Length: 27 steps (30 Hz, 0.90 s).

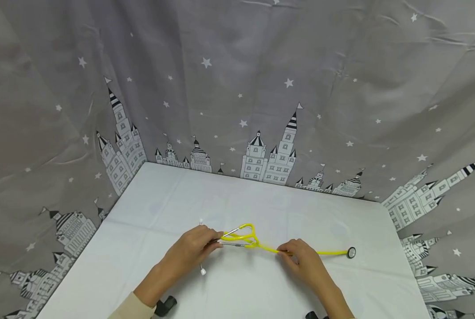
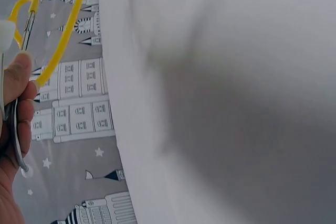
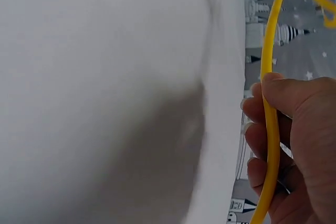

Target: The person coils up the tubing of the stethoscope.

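Observation:
A yellow stethoscope is stretched sideways between the two hands above the white table. My left hand grips its metal ear tubes, thumb and fingers closed round them. White ear tips stick out on either side of that hand. The yellow tubing forks and loops just right of the left fingers. Farther along, my right hand pinches the tubing between thumb and fingers. Beyond it the tubing ends at the round, dark-rimmed chest piece. In the left wrist view, part of the tubing rises past the fingertips.
The white-covered table spreads beneath both hands. A grey curtain printed with castles and stars hangs behind it and along both sides. Black wrist gear shows below the left wrist, and more near the right forearm.

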Available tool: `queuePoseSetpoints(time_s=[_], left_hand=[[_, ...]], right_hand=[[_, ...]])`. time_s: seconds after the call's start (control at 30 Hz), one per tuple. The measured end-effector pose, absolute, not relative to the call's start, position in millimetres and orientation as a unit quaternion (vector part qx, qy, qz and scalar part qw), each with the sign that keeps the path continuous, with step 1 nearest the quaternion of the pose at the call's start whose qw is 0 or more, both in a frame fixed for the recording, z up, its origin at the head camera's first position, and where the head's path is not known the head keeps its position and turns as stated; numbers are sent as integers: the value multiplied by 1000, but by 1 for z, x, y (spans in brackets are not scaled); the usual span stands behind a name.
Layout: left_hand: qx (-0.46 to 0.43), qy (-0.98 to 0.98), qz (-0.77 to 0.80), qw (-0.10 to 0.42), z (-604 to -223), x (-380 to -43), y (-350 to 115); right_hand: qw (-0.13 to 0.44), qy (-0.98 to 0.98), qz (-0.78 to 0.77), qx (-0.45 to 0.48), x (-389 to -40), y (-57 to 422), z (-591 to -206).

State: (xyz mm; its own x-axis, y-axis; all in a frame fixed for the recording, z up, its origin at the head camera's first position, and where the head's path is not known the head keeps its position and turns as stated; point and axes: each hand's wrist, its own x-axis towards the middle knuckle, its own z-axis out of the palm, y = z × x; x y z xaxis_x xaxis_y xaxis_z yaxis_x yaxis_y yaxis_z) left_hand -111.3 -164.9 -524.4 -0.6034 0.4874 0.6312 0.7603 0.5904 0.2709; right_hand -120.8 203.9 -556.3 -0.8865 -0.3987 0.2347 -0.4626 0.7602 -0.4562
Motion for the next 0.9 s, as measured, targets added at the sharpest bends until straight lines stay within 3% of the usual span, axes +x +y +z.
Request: queuePoseSetpoints(time_s=[0.57,0.8,0.9], left_hand=[[-308,-878,-247,271,-537,-129,-175],[-286,-889,-256,250,-537,-130,-174],[-279,-895,-247,246,-538,-129,-173]], right_hand=[[27,-886,263,380,-55,185,-521],[133,-845,260,447,-50,176,-494],[150,-837,263,456,-50,174,-483]])
